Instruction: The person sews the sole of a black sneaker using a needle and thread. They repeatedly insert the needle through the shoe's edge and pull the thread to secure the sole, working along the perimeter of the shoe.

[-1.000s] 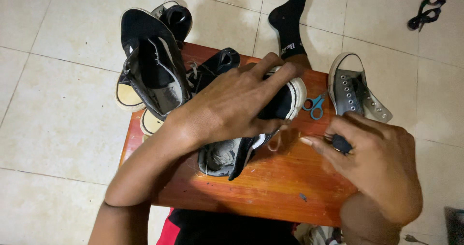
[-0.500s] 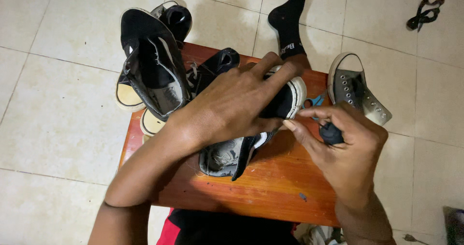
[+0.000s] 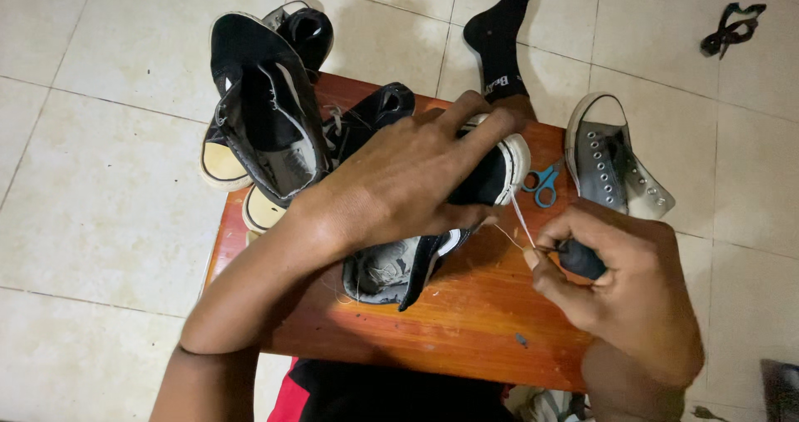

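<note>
**Shoe Under Hand, Thread Drawn Taut at the Toe**

Presently, my left hand (image 3: 408, 181) lies flat over the black canvas sneaker with the white rubber toe cap (image 3: 491, 172) at the centre of the frame, fingers spread and closed down on it, pinning it on its side against the small orange-brown wooden table (image 3: 433, 339). I judge this hold serves to keep the shoe steady against the pull of the thread.

My right hand (image 3: 620, 285), lower right, is closed around a dark-handled tool (image 3: 578, 260); thumb and forefinger pinch near its front end. Its tip is hidden, so I cannot tell its kind. A thin white thread (image 3: 520, 218) runs from that pinch up to the sole edge near the toe cap, and it looks taut.

Small blue-handled scissors (image 3: 543, 182) lie on the table just beside the toe, within easy reach of the right hand. More black sneakers (image 3: 262, 114) are piled at the table's upper left, partly overhanging the edge. A grey high-top sneaker with eyelets (image 3: 612, 168) stands on the pale tiled floor (image 3: 100, 139) to the right. A foot in a black sock (image 3: 499, 35) rests at the top centre.
</note>
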